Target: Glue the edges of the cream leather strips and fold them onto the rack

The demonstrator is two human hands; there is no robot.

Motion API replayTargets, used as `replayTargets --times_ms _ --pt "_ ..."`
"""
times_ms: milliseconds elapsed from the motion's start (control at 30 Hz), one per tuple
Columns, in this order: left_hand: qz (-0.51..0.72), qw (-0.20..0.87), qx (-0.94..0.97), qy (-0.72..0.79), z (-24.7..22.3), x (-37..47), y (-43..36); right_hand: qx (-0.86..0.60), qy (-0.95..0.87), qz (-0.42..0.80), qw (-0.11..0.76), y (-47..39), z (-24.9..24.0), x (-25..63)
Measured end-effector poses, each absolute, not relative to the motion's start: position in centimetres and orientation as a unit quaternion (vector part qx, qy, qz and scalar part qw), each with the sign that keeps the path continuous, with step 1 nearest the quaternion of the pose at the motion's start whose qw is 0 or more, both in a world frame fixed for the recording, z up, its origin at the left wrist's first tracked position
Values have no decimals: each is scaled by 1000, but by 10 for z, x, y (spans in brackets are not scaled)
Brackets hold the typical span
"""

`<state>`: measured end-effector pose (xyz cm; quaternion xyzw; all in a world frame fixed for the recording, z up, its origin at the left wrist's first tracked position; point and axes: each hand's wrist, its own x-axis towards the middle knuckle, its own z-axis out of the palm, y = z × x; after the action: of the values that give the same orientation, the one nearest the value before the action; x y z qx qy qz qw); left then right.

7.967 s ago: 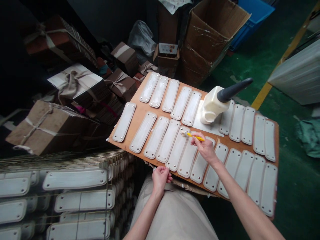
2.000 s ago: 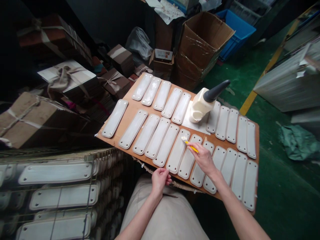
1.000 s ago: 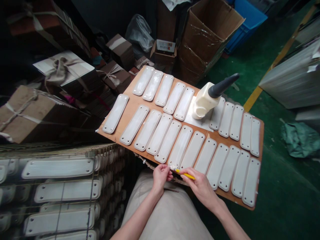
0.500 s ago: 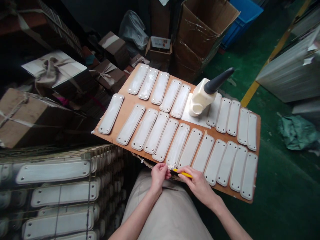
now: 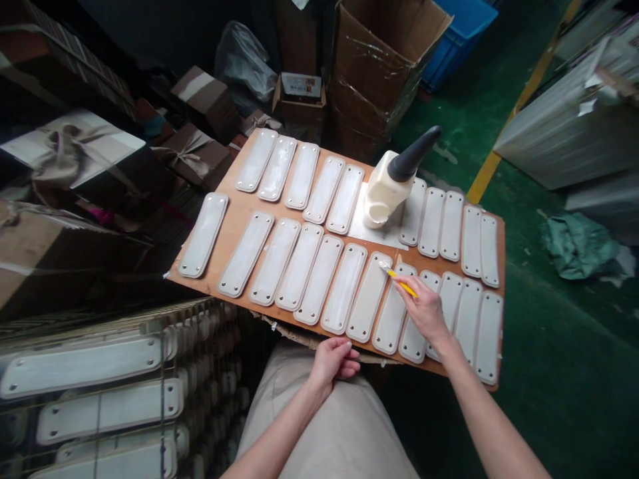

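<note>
My right hand (image 5: 422, 309) grips a small brush (image 5: 407, 289) with a yellow handle. Its white-smeared tip touches the upper end of a pale strip (image 5: 368, 303) with rounded corners and a hole near each corner. Loosely curled at the near edge of the brown board (image 5: 227, 236), my left hand (image 5: 335, 362) shows nothing between its fingers. Two rows of similar strips lie on the board, some with a whiter, wet-looking face. Between strips of the far row, a cream plastic bottle (image 5: 385, 193) with a black cone top stands tilted in view on a white sheet (image 5: 360, 223).
At lower left, a wire rack (image 5: 162, 392) carries many similar strips. Tied bundles (image 5: 74, 143) are stacked on the left. Behind the board stand a tall cardboard box (image 5: 369, 73) and a blue crate (image 5: 454, 43). A green bag (image 5: 576, 246) lies on the floor at right.
The brush in my right hand has moved from the board's near edge up to the far end of the strip to the right. My left hand stays near the edge. The view has shifted slightly.
</note>
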<state>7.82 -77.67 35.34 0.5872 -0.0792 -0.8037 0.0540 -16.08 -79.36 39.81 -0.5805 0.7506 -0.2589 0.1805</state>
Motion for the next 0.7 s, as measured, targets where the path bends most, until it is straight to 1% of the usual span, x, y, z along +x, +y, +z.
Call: replayTargets --times_ms 67,167,333,433,500,600,667,700 --pt "-797 60 598 -57 353 72 -777 -586 747 -243 199 -786 394 -156" --pt "-778 71 623 -39 352 68 -777 -588 737 -221 249 -764 399 -135" --pt "-773 90 627 -30 349 66 -773 -555 712 -202 379 -720 425 -93" --pt "-772 99 627 -37 348 66 -770 -517 705 -211 438 -717 437 -92" --pt "-766 102 633 -44 348 66 -769 -503 715 -238 424 -730 438 -106" --pt "-761 103 638 -58 349 65 -767 -529 734 -277 324 -765 429 -135" --pt "-758 101 642 -63 350 64 -767 -558 742 -271 255 -785 417 -149" --pt "-756 101 644 -64 350 64 -767 -570 744 -258 234 -791 411 -151"
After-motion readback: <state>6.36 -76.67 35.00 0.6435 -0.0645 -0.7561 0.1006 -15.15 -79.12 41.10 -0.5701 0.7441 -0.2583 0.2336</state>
